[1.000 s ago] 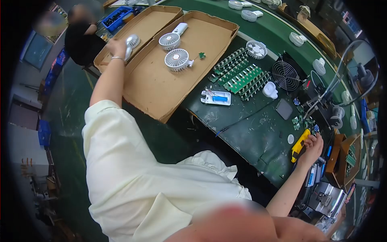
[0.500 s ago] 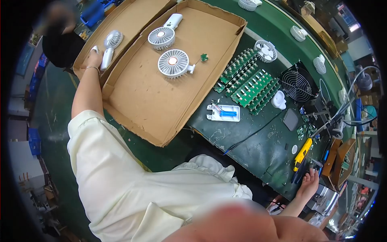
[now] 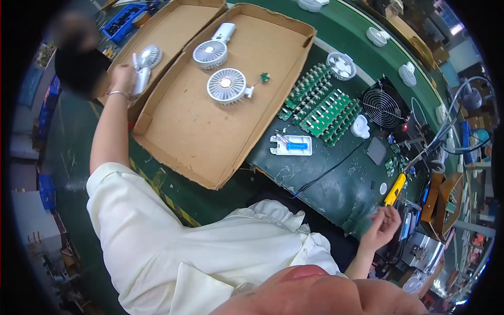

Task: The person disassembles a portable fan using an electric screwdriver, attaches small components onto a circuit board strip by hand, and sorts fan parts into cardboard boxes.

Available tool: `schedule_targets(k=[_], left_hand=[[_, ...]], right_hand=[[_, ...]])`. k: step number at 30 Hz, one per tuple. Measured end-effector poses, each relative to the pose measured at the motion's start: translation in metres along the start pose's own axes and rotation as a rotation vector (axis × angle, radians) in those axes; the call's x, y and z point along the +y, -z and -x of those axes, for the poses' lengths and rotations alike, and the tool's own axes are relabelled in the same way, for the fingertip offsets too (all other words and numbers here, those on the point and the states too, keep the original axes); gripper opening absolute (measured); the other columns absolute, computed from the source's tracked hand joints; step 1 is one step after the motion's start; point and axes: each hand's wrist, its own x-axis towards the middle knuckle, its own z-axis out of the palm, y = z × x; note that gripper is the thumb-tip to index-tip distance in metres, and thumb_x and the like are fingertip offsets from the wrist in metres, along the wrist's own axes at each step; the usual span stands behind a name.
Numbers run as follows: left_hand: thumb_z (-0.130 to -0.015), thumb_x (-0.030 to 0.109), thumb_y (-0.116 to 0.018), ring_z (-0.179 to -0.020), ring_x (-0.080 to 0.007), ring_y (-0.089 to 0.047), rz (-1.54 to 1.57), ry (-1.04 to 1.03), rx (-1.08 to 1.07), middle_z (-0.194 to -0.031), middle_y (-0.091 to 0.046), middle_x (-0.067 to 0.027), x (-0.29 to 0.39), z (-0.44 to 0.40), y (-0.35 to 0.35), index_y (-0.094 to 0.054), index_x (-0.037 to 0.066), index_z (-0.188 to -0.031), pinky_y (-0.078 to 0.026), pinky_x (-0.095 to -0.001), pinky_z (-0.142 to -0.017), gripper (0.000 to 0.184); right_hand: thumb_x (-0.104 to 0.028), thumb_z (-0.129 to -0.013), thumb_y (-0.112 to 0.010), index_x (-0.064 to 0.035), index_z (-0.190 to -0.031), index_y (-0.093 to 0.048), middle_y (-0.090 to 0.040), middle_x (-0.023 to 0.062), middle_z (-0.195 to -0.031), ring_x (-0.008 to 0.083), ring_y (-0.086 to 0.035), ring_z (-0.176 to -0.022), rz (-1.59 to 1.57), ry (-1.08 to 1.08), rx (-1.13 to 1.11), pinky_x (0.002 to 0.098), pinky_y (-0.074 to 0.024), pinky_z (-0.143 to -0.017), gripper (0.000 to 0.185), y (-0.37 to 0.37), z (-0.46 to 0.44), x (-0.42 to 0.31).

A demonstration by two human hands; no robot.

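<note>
My left hand (image 3: 124,79) is closed around a slim white plastic piece (image 3: 135,61); the fingers hide most of it. Right beside it, in the left cardboard tray (image 3: 185,22), lies a white handheld fan (image 3: 150,55) with its handle (image 3: 142,81) towards me. On the other side, my right hand (image 3: 383,227) hovers at the bench edge, fingers loosely curled and apart, with nothing visible in them. Just beyond those fingertips lies a yellow utility knife (image 3: 395,190).
A second cardboard tray (image 3: 178,142) holds two fans (image 3: 226,85) and a small green circuit board (image 3: 264,77). On the bench are circuit board panels (image 3: 331,115), an open white casing with a blue battery (image 3: 297,146) and a black fan (image 3: 386,105). A person in dark clothing (image 3: 79,71) is at upper left.
My left hand has moved slightly up and right, closer to the fan in the left tray, still holding the white piece. My right hand has drawn back leftward from the tools beside the knife.
</note>
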Motion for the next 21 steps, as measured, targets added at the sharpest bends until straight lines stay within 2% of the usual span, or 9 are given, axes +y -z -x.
schedule_targets(k=[2, 6, 8, 10, 12, 13, 17, 19, 21], left_hand=[[-0.089, 0.024, -0.057, -0.085, -0.0202, -0.064, 0.093, 0.167, -0.293, -0.101, -0.067, -0.0133, -0.003, -0.001, -0.016, -0.064, 0.001, -0.114, -0.051, -0.0357, -0.075, 0.034], [-0.087, 0.040, -0.055, -0.101, -0.0375, -0.063, -0.076, -0.080, -0.177, -0.109, -0.066, -0.0212, -0.020, -0.008, -0.036, -0.066, 0.004, -0.112, -0.050, -0.0437, -0.087, 0.044], [-0.087, 0.045, -0.054, -0.101, -0.0380, -0.063, -0.154, -0.071, -0.180, -0.110, -0.066, -0.0199, -0.015, -0.004, -0.034, -0.065, 0.002, -0.112, -0.049, -0.0437, -0.089, 0.050], [-0.087, 0.030, -0.060, -0.081, -0.0262, -0.067, -0.157, 0.024, -0.194, -0.093, -0.068, -0.0183, -0.004, 0.006, -0.026, -0.067, -0.003, -0.100, -0.052, -0.0399, -0.071, 0.036], [-0.083, 0.040, -0.065, -0.084, -0.0305, -0.068, -0.149, 0.142, -0.336, -0.096, -0.069, -0.0189, -0.015, 0.000, -0.022, -0.069, -0.001, -0.098, -0.053, -0.0408, -0.075, 0.045], [-0.080, 0.030, -0.068, -0.072, -0.0253, -0.067, -0.002, 0.220, -0.205, -0.081, -0.069, -0.0161, -0.019, 0.009, -0.025, -0.070, -0.002, -0.087, -0.053, -0.0397, -0.067, 0.033], [-0.079, 0.022, -0.065, -0.069, -0.0229, -0.065, 0.078, 0.200, -0.287, -0.080, -0.068, -0.0111, -0.030, 0.026, -0.013, -0.069, 0.001, -0.073, -0.050, -0.0389, -0.056, 0.022], [-0.081, 0.020, -0.061, -0.082, -0.0271, -0.066, -1.277, -0.436, -0.227, -0.090, -0.069, -0.0161, -0.093, -0.037, -0.078, -0.070, 0.003, -0.095, -0.053, -0.0420, -0.071, 0.023], [-0.085, 0.020, -0.058, -0.094, -0.0327, -0.063, -0.908, -0.336, -0.074, -0.100, -0.067, -0.0193, -0.097, -0.046, -0.082, -0.067, 0.003, -0.104, -0.049, -0.0425, -0.082, 0.027]], right_hand=[[0.001, -0.092, -0.052, 0.0031, -0.116, -0.050, -0.062, 0.0115, -0.092, 0.0118, -0.057, -0.071, -0.009, 0.035, -0.103, 0.0220, -0.0479, -0.065, 0.024, -0.016, 0.002, 0.002], [0.000, -0.091, -0.055, 0.0033, -0.110, -0.054, -0.063, 0.0096, -0.086, 0.0114, -0.058, -0.068, -0.038, -0.024, -0.211, 0.0225, -0.0480, -0.061, 0.019, -0.040, 0.015, 0.005], [-0.001, -0.091, -0.055, 0.0030, -0.105, -0.057, -0.064, 0.0084, -0.083, 0.0109, -0.058, -0.064, 0.049, 0.086, -0.230, 0.0220, -0.0476, -0.061, 0.015, -0.042, 0.020, 0.011], [-0.001, -0.091, -0.056, 0.0027, -0.102, -0.059, -0.065, 0.0084, -0.082, 0.0101, -0.058, -0.064, 0.033, 0.078, -0.193, 0.0213, -0.0470, -0.060, 0.012, -0.042, 0.018, 0.007], [-0.001, -0.091, -0.056, 0.0028, -0.101, -0.059, -0.065, 0.0090, -0.081, 0.0096, -0.059, -0.064, -0.104, -0.077, -0.176, 0.0211, -0.0466, -0.060, 0.011, -0.042, 0.018, 0.008], [-0.001, -0.091, -0.056, 0.0028, -0.101, -0.059, -0.065, 0.0090, -0.081, 0.0096, -0.059, -0.064, -0.114, -0.075, -0.160, 0.0211, -0.0466, -0.060, 0.011, -0.042, 0.017, 0.008], [-0.001, -0.090, -0.057, 0.0022, -0.099, -0.059, -0.064, 0.0073, -0.079, 0.0090, -0.058, -0.063, -0.114, -0.069, -0.191, 0.0210, -0.0464, -0.059, 0.010, -0.041, 0.014, 0.006], [-0.001, -0.090, -0.057, 0.0018, -0.099, -0.059, -0.064, 0.0067, -0.078, 0.0092, -0.058, -0.063, -0.138, -0.085, -0.160, 0.0214, -0.0466, -0.059, 0.010, -0.040, 0.013, 0.006], [0.001, -0.088, -0.058, 0.0011, -0.096, -0.059, -0.063, 0.0072, -0.077, 0.0119, -0.059, -0.062, -0.089, -0.018, -0.208, 0.0232, -0.0471, -0.059, 0.009, -0.037, 0.015, 0.007]])
